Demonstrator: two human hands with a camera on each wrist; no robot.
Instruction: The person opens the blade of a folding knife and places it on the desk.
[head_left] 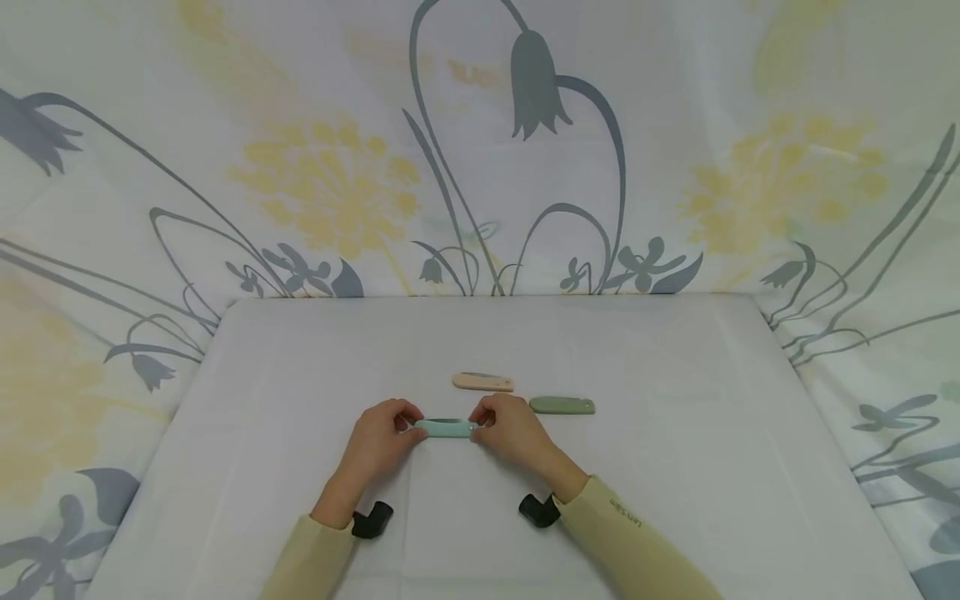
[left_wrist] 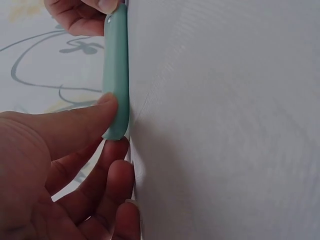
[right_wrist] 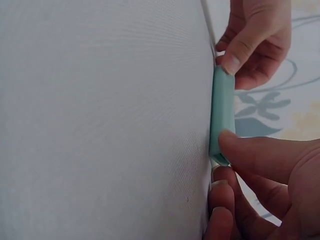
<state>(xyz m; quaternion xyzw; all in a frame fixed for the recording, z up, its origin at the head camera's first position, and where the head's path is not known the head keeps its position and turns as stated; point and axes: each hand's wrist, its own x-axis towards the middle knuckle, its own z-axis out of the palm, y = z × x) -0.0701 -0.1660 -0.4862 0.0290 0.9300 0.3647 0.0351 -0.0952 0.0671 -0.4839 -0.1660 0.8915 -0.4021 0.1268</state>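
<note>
A mint-green folding pocket knife (head_left: 447, 428) lies lengthwise between both hands at the middle of the white table. My left hand (head_left: 381, 437) pinches its left end between thumb and fingers. At the other end, my right hand (head_left: 513, 429) pinches the handle in the same way. In the left wrist view the mint knife (left_wrist: 117, 65) stays against the cloth, its far end in the right fingers. From the right wrist, the handle (right_wrist: 223, 110) shows a slot at its near end. A grey blade edge shows along the handle's far side in the head view.
Just beyond the hands lies a peach folding knife (head_left: 482, 382). A green folding knife (head_left: 561, 406) rests to its right, close to my right hand. White cloth covers the table (head_left: 675, 467), and a flower-printed curtain (head_left: 645, 167) rises behind and at both sides.
</note>
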